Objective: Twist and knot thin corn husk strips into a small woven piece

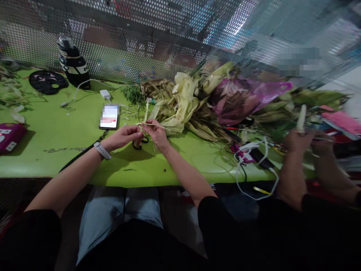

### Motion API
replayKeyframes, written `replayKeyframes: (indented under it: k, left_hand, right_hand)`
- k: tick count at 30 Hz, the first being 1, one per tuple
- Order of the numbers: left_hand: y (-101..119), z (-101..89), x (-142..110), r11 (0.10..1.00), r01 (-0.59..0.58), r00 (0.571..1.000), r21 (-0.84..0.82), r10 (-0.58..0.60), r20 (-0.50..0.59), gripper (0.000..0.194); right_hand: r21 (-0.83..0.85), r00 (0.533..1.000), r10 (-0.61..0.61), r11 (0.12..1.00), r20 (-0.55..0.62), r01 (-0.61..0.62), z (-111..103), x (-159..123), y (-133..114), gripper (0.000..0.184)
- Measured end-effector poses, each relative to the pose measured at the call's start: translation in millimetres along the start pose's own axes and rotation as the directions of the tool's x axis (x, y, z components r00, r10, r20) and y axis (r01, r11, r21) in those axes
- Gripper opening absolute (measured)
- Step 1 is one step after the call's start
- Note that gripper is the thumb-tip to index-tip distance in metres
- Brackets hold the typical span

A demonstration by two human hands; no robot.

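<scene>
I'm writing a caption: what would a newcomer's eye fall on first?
Probably the large heap of pale husks along the bright green table's back, with a translucent purple plastic bag among them. In front, the bare left hand and right hand hold a thin pale-green strip.
</scene>
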State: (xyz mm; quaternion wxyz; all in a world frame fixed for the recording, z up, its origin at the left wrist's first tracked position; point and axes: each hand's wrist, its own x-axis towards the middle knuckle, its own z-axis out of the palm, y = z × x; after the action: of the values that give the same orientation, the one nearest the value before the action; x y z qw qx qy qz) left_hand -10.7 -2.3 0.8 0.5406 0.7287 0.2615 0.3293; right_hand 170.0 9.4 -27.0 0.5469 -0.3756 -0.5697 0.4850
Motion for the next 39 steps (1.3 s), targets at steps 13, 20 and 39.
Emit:
replayKeyframes:
  k: [13,20,39]
  left_hand:
    - [-2.0,-1.9,2.2,0.994,0.065,0.951,0.087,-0.035,-0.307,0.045]
    - [-1.9,-5.1,3.4,0.976,0.045,0.927,0.211,0.038,-0.372,0.029]
    - [-2.3,2.4,4.1,0.985,0.156,0.961,-0.067,-0.168,-0.22,0.025]
  right_hand:
    - [-0.117,0.995,-0.08,0.989,0.064,0.087,-3.7,1.7,-2.4,0.016]
    - [-0.111,0.992,-0.116,0.986,0.052,0.121,-3.3,1.1,-4.7,0.019]
    - [-0.106,0.99,-0.139,0.985,-0.006,0.138,2.6,-4.9,-6.6,0.033]
